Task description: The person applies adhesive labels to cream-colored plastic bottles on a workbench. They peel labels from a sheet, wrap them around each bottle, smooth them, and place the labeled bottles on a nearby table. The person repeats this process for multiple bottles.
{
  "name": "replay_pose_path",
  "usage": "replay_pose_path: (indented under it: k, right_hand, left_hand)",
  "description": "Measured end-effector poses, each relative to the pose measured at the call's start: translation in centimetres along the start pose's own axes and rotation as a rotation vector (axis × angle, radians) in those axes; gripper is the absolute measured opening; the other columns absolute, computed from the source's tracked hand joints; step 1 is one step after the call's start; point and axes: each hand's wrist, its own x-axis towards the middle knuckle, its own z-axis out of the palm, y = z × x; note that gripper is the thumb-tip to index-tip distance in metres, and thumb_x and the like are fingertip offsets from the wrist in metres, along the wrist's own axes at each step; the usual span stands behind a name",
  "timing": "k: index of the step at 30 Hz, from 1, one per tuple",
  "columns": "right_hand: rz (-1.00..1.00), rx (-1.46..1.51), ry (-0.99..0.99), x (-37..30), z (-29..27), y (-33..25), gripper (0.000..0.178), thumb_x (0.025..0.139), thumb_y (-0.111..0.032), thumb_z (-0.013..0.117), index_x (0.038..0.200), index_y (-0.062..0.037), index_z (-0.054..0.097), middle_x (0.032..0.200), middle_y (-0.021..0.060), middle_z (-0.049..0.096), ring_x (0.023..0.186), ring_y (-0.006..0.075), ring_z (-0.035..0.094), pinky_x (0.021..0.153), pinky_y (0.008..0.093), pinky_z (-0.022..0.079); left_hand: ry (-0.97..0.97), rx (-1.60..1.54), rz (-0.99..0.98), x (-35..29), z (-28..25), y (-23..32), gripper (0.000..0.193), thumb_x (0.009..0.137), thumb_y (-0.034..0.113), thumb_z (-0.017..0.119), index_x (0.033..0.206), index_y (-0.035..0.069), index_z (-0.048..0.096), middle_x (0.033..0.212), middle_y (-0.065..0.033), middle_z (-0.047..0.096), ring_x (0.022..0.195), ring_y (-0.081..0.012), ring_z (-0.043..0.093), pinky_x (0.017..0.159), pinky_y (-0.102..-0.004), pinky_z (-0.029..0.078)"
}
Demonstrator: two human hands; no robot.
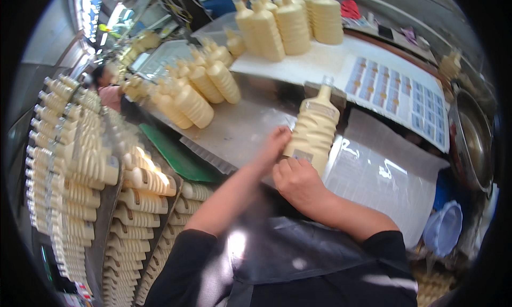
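Note:
A cream-coloured ribbed plastic bottle [316,127] with a narrow neck is in front of me, its neck pointing away. A small greyish label [303,156] shows low on its side. My left hand [276,145] is at the bottle's left side, smeared by motion, so its grip is unclear. Against the lower end of the bottle, just below the label, my right hand [300,180] is closed with its fingers curled; what they pinch, if anything, is hidden.
A sheet of printed labels [397,91] lies on the white board [341,59] at the right. Several cream bottles [290,27] stand behind, others [194,88] left of centre. Stacked bottles [69,174] fill the left side. A metal basin [472,136] is far right. Another person [110,89] is at the back left.

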Motion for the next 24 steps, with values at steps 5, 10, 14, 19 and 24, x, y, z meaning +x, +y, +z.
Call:
replay_pose_path:
  k: [5, 10, 14, 19, 24]
  right_hand:
    - [0.246, 0.274, 0.118, -1.2, -0.6, 0.7, 0.028, 0.083, -0.005, 0.067, 0.111, -0.0012, 0.067, 0.091, 0.0135, 0.067, 0.083, 0.0327, 0.068, 0.072, 0.0438, 0.053]
    - [0.64, 0.022, 0.387, -2.3, -0.6, 1.4, 0.033, 0.083, 0.003, 0.072, 0.115, -0.0038, 0.07, 0.097, 0.0163, 0.072, 0.084, 0.0336, 0.07, 0.073, 0.0409, 0.056]
    - [0.188, 0.012, 0.251, -1.3, -0.2, -0.7, 0.032, 0.074, -0.006, 0.076, 0.105, -0.0072, 0.077, 0.094, 0.0068, 0.072, 0.079, 0.0233, 0.07, 0.063, 0.0331, 0.051]
    - [0.273, 0.008, -0.196, 3.0, -1.8, 0.6, 0.042, 0.074, -0.01, 0.072, 0.116, -0.0054, 0.073, 0.086, 0.0035, 0.065, 0.072, 0.0179, 0.064, 0.059, 0.0301, 0.047]
    - [0.339, 0.05, -0.372, 6.6, -3.1, 3.0, 0.044, 0.075, -0.01, 0.07, 0.119, -0.0053, 0.071, 0.081, 0.0035, 0.061, 0.066, 0.0186, 0.059, 0.056, 0.0327, 0.045]
  left_hand:
    - [-0.037, -0.142, -0.031, 3.8, 0.1, 2.6, 0.046, 0.107, 0.04, 0.054, 0.142, 0.011, 0.052, 0.138, -0.0046, 0.06, 0.128, -0.0206, 0.054, 0.107, -0.0389, 0.043]
    - [-0.349, -0.334, -0.034, 8.5, 1.3, 4.7, 0.044, 0.11, 0.036, 0.049, 0.145, 0.009, 0.052, 0.137, -0.0066, 0.062, 0.122, -0.0196, 0.06, 0.106, -0.0367, 0.047]
    - [-0.39, -0.446, -0.162, 9.0, 2.0, 5.0, 0.034, 0.109, 0.033, 0.051, 0.132, 0.009, 0.059, 0.126, -0.0038, 0.065, 0.117, -0.0163, 0.061, 0.102, -0.0356, 0.049]
    - [-0.419, -0.452, -0.29, 10.2, 1.7, 6.0, 0.029, 0.106, 0.034, 0.059, 0.122, 0.01, 0.059, 0.112, -0.0012, 0.064, 0.104, -0.0138, 0.059, 0.094, -0.0315, 0.046]
    - [-0.513, -0.427, -0.365, 11.2, 1.4, 7.6, 0.038, 0.104, 0.03, 0.062, 0.131, 0.004, 0.057, 0.119, -0.0046, 0.064, 0.112, -0.0137, 0.058, 0.101, -0.0325, 0.046]
